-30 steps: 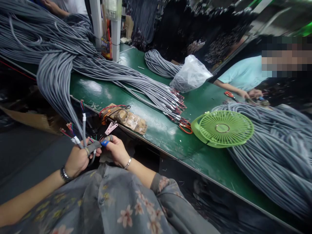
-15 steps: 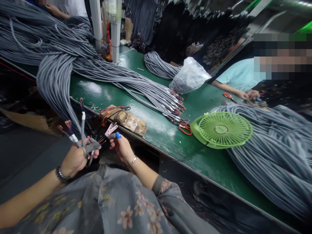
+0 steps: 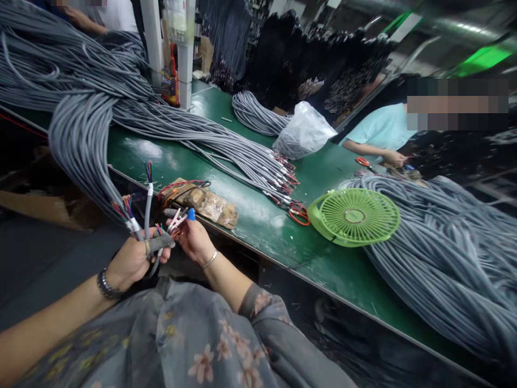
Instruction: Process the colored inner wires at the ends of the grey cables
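We wear a grey shirt [image 3: 161, 345] printed with pink flowers [image 3: 204, 362] and yellowish flowers [image 3: 95, 355]. Beyond the shirt's left side, a dark, linked-looking band [image 3: 105, 284] circles our left hand [image 3: 135, 261] at the wrist; beyond its right sleeve [image 3: 258, 302], a slim silvery bracelet [image 3: 210, 259] rings our right hand [image 3: 196, 240]. Farthest from the shirt sit a blue thumb cap [image 3: 191, 214], right, and a grey thumb cover [image 3: 160, 243], left.

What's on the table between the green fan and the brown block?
In the head view, orange loops, maybe scissor handles, lie close by the green fan. Green tabletop shows from there to the brown block.
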Available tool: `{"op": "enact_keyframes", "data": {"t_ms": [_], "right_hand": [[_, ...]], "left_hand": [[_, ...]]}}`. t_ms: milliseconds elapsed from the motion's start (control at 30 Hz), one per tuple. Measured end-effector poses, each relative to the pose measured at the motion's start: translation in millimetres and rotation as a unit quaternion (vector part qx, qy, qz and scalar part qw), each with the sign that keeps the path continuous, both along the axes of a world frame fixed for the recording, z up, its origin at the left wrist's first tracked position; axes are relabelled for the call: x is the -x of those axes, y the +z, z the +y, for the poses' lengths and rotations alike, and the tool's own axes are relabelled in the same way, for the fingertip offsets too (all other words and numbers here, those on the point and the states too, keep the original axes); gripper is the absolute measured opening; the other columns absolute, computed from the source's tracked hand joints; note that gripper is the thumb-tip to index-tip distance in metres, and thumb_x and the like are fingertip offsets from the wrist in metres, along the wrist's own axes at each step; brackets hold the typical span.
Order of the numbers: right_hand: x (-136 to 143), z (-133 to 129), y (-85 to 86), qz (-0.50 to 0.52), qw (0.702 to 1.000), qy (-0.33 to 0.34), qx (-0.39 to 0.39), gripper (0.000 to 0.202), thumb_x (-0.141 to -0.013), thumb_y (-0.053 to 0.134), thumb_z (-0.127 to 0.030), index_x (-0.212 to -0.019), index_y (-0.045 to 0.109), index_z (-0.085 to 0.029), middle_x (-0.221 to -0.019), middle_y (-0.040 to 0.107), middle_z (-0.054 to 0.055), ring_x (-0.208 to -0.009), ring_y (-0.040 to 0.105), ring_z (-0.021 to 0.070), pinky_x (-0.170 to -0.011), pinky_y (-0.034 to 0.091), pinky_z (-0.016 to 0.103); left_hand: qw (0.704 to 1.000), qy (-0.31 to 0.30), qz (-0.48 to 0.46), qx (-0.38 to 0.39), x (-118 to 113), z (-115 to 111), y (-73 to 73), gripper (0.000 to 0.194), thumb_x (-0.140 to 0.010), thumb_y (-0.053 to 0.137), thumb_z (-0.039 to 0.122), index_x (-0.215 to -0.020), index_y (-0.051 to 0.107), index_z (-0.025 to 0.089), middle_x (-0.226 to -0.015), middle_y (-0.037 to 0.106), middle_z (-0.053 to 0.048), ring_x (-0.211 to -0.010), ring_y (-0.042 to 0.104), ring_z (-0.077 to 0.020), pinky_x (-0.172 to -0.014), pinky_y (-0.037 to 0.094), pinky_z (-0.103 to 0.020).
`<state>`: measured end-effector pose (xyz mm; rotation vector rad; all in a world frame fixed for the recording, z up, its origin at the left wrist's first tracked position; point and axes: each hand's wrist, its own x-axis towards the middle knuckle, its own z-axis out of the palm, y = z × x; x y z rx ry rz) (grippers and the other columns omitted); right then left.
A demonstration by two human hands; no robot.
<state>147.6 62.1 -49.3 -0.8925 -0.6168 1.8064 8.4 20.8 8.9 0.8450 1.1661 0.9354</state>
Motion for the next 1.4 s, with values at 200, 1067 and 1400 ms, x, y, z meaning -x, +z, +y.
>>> {"op": "enact_keyframes", "data": {"t_ms": [200,1067,1400], "right_hand": [[4,3,-4.8,0.024,1.000,-0.016,0.009,0.062,-0.091,0.083,-0.084,-0.091,0.078,-0.021,-0.077,0.074,0.003,-0.069,0.065,0.0194,-0.066,0.058,0.031],[-6,-4,-2.6,0.045,0.998,-0.030,0.008,0.034,-0.094,0.091,-0.053,-0.093,0.078,-0.022,-0.076,0.070,0.000,-0.070,0.062,0.0166,-0.068,0.059,0.028],[1,0,-12.6,-0.012,0.998,-0.047,-0.030,0.056,-0.094,0.082,-0.079,-0.083,0.075,-0.025,-0.069,0.067,-0.001,-0.067,0.061,0.0185,-0.069,0.060,0.032]], "left_hand": [[0.999,-0.038,-0.005,0.005,5,5,-4.4,0.035,-0.049,0.101,0.042,-0.057,0.075,0.021,-0.048,0.063,-0.003,-0.044,0.052,-0.0128,-0.046,0.038,-0.025],[1.000,0.012,0.012,-0.014,11,-12,-1.6,0.030,-0.053,0.098,0.041,-0.058,0.076,0.021,-0.049,0.063,-0.003,-0.047,0.055,-0.0146,-0.049,0.041,-0.027],[0.999,0.040,-0.004,-0.005,4,-4,-4.1,0.035,-0.049,0.098,0.040,-0.057,0.069,0.022,-0.049,0.066,-0.002,-0.046,0.058,-0.0147,-0.048,0.042,-0.026]]}}
